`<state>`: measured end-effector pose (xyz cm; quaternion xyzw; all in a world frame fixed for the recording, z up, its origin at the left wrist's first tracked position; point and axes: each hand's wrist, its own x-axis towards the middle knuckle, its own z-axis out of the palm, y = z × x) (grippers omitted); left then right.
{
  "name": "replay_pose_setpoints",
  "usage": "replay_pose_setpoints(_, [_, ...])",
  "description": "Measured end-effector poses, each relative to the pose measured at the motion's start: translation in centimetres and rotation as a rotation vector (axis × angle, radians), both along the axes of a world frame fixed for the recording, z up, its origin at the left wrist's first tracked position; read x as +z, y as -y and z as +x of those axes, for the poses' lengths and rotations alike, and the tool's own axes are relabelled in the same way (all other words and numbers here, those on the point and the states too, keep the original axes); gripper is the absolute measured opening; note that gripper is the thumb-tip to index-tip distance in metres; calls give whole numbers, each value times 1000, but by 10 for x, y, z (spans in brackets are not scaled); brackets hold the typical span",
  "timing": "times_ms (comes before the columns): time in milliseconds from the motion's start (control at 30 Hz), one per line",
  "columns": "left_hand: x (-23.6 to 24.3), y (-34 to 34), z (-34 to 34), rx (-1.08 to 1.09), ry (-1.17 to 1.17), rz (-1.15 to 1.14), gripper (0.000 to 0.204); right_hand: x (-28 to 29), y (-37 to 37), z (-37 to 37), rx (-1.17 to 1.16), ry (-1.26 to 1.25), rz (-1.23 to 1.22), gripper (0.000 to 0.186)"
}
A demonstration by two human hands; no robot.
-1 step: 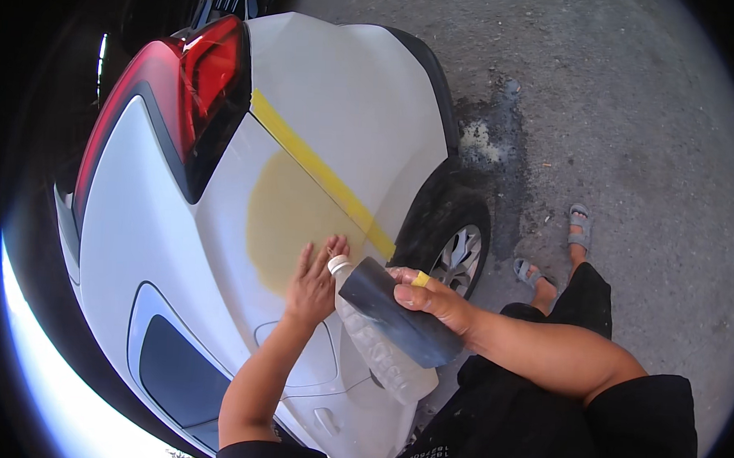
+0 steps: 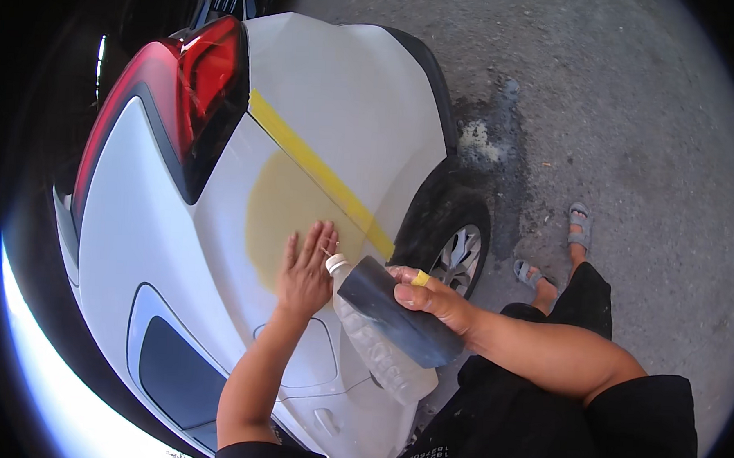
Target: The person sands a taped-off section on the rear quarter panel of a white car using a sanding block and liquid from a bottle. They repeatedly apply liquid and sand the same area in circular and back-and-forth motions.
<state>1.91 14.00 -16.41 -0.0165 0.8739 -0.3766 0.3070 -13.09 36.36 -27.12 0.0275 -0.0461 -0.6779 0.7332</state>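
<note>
My left hand (image 2: pixel 306 269) lies flat, fingers stretched out, on a round beige patch (image 2: pixel 279 205) on the white car's rear side panel. In my right hand (image 2: pixel 436 302) is a clear plastic bottle (image 2: pixel 382 352), tilted with its white cap toward my left fingers. Thin streaks, apparently liquid, show at the cap. A dark grey sheet (image 2: pixel 396 312), which looks like sandpaper, curves over the bottle under my right thumb. Yellow tape is wrapped round one right finger. The bottle hides part of the panel beside my left hand.
A yellow tape strip (image 2: pixel 320 176) runs along the panel seam from the red tail light (image 2: pixel 210 67) toward the rear wheel (image 2: pixel 460 253). The fuel flap (image 2: pixel 308 361) lies below my left wrist. Grey ground (image 2: pixel 625 134) with a wet patch (image 2: pixel 489 148) extends to the right.
My left hand has slid a little up and left over the beige patch, and its fingers lie straighter. My right hand, bottle and dark sheet have hardly moved.
</note>
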Motion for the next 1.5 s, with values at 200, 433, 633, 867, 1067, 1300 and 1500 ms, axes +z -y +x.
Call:
replay_pose_setpoints(200, [-34, 0, -61, 227, -104, -253, 83, -9, -11, 8, -35, -14, 25, 73])
replay_pose_setpoints(433, [-69, -25, 20, -44, 222, -337, 74, -23, -27, 52, -13, -35, 130, 69])
replay_pose_setpoints(633, [-53, -43, 69, -67, 202, -162, 73, -19, -36, 99, -69, -19, 116, 64])
replay_pose_setpoints(867, [15, -37, 87, 59, -157, -54, 86, -7, -43, 133, -105, -40, 55, 62])
replay_pose_setpoints(1067, [46, 26, 22, 58, -553, -365, 88, 5, -41, 142, -169, -30, 42, 63])
replay_pose_setpoints(1300, [-28, -29, 30, 136, -271, -201, 86, -10, -56, 143, -145, -42, 67, 61])
replay_pose_setpoints(1500, [-69, -48, 110, -87, 76, -389, 75, -10, -61, 145, -119, -60, 107, 60])
